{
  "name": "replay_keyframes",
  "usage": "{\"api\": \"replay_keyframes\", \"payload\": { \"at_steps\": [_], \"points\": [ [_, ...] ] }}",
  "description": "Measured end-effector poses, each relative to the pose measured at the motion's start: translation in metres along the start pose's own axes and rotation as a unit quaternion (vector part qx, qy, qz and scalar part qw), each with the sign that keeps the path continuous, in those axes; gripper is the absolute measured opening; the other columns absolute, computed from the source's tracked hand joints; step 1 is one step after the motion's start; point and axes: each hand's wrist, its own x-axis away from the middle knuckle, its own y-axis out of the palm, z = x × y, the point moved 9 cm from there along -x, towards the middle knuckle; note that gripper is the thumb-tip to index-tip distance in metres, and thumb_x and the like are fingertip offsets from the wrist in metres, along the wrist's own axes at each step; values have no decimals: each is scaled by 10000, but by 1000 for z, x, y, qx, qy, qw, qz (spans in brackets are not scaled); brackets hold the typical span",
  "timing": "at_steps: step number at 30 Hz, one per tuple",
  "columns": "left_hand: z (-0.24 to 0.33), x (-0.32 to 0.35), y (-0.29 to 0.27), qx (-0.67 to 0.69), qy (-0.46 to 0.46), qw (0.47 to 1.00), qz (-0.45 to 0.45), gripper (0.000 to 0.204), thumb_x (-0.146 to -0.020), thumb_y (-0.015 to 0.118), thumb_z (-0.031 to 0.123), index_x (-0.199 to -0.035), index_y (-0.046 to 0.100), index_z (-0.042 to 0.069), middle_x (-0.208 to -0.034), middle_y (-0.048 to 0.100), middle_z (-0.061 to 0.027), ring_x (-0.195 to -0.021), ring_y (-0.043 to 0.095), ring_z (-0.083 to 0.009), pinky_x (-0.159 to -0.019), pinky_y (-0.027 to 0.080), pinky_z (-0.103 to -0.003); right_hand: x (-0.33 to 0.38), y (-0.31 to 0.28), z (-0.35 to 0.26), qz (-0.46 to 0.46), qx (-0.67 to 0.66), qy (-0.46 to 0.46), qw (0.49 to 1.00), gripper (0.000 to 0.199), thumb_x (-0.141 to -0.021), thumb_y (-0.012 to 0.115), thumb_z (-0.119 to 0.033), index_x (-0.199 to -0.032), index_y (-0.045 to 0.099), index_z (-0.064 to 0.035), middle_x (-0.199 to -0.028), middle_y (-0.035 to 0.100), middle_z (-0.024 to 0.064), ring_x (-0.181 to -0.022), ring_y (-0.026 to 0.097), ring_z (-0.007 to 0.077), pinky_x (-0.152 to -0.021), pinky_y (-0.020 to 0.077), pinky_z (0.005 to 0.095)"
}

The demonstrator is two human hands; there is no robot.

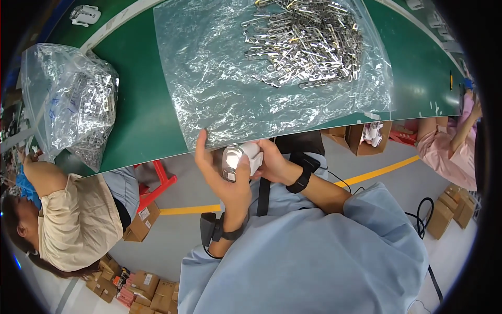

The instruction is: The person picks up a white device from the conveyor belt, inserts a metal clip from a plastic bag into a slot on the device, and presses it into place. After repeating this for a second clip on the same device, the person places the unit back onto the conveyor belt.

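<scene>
In front of my body, just below the table's near edge, both hands hold a small white plastic housing (253,153) with a shiny, rounded silver face. I cannot tell its exact kind. My left hand (228,183) supports the silver side, thumb laid against it and index finger sticking up toward the table edge. From the other side, my right hand (274,163) grips the white body, its lower fingers partly hidden. Beyond them lies a large clear plastic bag (219,94), laid flat, with a heap of long, silver metal clips (314,47) on it.
A clear bag of small metal parts (89,110) stands at the left of the green table (138,104). Another white housing (85,15) lies far left. People sit on both sides. An open carton (368,138) and a red stool (159,180) are below the table edge.
</scene>
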Motion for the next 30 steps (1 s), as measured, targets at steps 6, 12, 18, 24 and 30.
{"api": "replay_keyframes", "payload": {
  "at_steps": [6,12,18,24,30],
  "points": [
    [3,1,13,-68,28,997,22,665,-810,593,13,-1436,376,-36,-1211,571,-169,-1029,582,-207,-903,462,-315,-3,-4,0,124,5,75,989,500,-958,421,-568,-1144,611,-144,-932,657,-16,-677,597,85,-399,330,208],
    [9,-1,17,-64,-15,996,53,663,-799,573,14,-1439,405,-4,-1184,598,-160,-1029,595,-206,-876,476,-314,13,7,1,90,-35,149,984,532,-969,379,-578,-1093,599,-109,-874,636,25,-539,533,141,-376,307,222],
    [2,-22,10,145,-185,968,-90,700,-874,617,145,-1495,309,48,-1146,615,-191,-912,659,-261,-848,519,-349,59,54,-9,-131,-126,132,974,588,-896,575,-549,-1284,523,-111,-1160,615,127,-926,627,280,-796,502,420],
    [3,-23,0,177,-207,933,-237,713,-953,549,360,-1521,204,102,-1003,629,-192,-870,667,-304,-723,544,-382,157,110,-263,48,509,-391,766,940,-630,893,-253,-1419,405,-105,-1404,480,113,-1296,479,276,-1047,430,392],
    [-18,-19,-62,135,-179,963,-152,308,-1018,460,288,-1160,532,24,-508,333,22,-395,322,-100,-390,312,-270,168,63,-567,346,679,-457,459,781,-679,775,-114,-1367,408,-72,-1067,575,75,-978,564,175,-847,479,303]
  ]
}}
